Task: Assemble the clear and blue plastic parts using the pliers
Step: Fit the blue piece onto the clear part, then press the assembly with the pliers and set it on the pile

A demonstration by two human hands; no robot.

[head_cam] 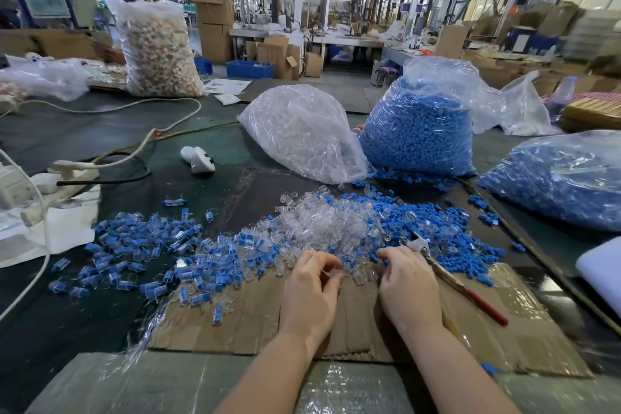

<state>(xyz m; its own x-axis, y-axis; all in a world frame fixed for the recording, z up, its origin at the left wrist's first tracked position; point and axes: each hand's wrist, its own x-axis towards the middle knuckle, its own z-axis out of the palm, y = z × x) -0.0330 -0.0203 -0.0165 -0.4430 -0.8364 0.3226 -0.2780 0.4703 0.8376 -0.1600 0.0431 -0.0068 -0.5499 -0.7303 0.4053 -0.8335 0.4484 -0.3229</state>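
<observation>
Both forearms bare, no sleeves, seemingly nothing on either wrist.

The left hand (311,289) hides what its curled fingertips pinch, the right hand (408,282) covers part of the pliers (453,279) beside it, the blue bag (564,185) right of the pliers is cut by the edge, and both forearms leave the bottom.

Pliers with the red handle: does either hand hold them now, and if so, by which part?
No. The pliers lie on the cardboard beside the right hand, ungripped. The left hand pinches a small clear part at its fingertips.
</observation>
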